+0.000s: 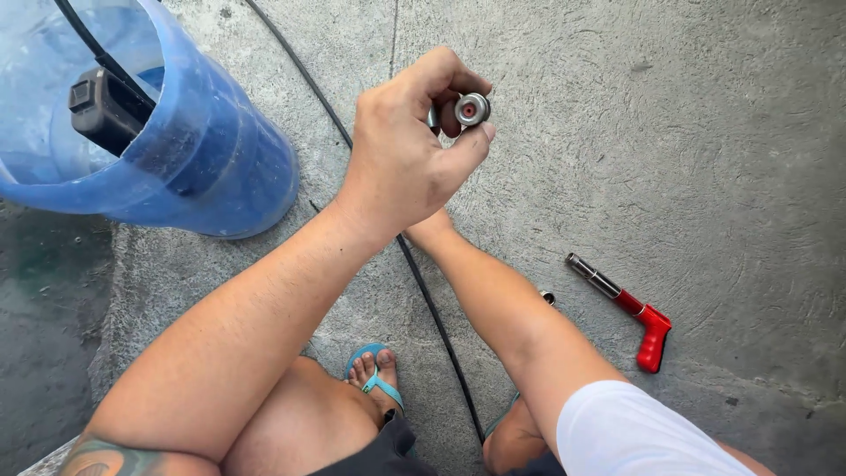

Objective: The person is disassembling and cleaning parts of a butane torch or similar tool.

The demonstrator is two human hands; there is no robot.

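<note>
My left hand (405, 145) is raised over the concrete floor and pinches a small round metal fitting (471, 108) with a red centre between thumb and curled forefinger. My right hand (432, 227) sits directly behind the left one. Only its wrist shows, and its fingers are hidden, so what it holds cannot be made out. A red-handled spray gun (627, 306) with a metal nozzle lies on the floor to the right, apart from both hands.
A large blue plastic drum (203, 150) stands at the upper left with a black device (101, 110) and cable inside it. A black hose (423, 291) runs across the floor under my arms. My foot in a teal sandal (377, 375) is below.
</note>
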